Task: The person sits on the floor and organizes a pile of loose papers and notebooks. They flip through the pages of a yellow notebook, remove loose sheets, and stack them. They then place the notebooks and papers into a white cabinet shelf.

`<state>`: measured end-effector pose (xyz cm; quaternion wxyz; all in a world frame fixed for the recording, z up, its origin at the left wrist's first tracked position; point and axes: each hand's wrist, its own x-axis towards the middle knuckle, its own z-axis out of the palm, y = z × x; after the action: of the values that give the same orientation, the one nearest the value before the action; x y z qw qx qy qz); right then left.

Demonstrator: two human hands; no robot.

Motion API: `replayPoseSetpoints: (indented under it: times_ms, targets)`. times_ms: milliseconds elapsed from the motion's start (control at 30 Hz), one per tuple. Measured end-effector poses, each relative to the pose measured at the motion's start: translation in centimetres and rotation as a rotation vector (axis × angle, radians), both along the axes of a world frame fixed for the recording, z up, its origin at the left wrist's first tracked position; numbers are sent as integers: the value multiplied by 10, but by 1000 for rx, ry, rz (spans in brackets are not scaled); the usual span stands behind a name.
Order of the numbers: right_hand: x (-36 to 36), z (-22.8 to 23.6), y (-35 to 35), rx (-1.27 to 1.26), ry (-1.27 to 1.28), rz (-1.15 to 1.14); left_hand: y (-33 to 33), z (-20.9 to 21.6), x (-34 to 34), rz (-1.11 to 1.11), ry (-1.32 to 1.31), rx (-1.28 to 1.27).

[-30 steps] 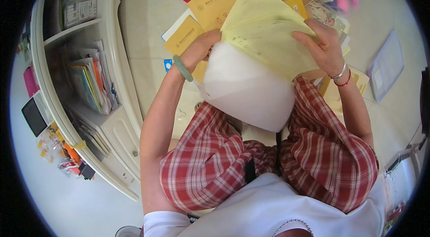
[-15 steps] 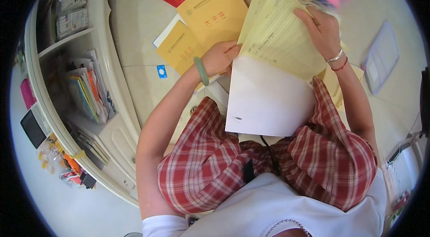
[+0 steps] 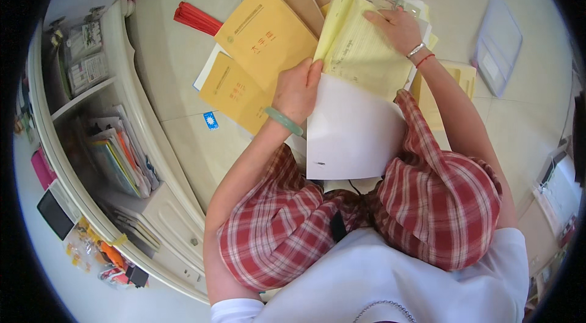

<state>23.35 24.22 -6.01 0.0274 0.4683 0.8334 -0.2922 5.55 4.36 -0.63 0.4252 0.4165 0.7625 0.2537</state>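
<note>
Leafing: While the left hand [image 3: 297, 92] pins the booklet [image 3: 360, 76] by its left edge, the right hand [image 3: 398, 30] manages the upper leaves; a firm pinch beside the fold and a light right thumb seem the best way to part such thin sheets.
Care: Lifting each leaf by its outer corner, rather than pushing at mid-page, should guard against creases or two leaves turning together.
Left hand: Closed in a pinch, thumb uppermost, where the yellowish leaves meet the white page [image 3: 354, 130]; the other fingers curl, partly hidden.
Right hand: Partly closed, grasping the leaves at the booklet's upper right, thumb laid over the paper; how many leaves it has cannot be told.
Booklet: Open at the centre of the frame, the white page reaching down between the plaid trouser legs [image 3: 268, 219].
Floor, upper left of centre: Two orange-yellow exercise books [image 3: 262, 36] overlap, with a red bundle [image 3: 198, 18] just beside the larger.
Floor, upper right: A clear plastic lid [image 3: 497, 45] lies well apart from both hands.
</note>
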Motion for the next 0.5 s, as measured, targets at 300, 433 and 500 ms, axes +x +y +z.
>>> replayPoseSetpoints:
  times_ms: [300,433,500]
  targets:
    - [-43,121,23,-147,494,306,-10,1,-70,7,-151,257]
    - [-69,111,6,95,-101,442,16,-4,-121,56,-349,-166]
    - [-67,87,-12,179,-63,451,43,-23,-128,141,-277,-356]
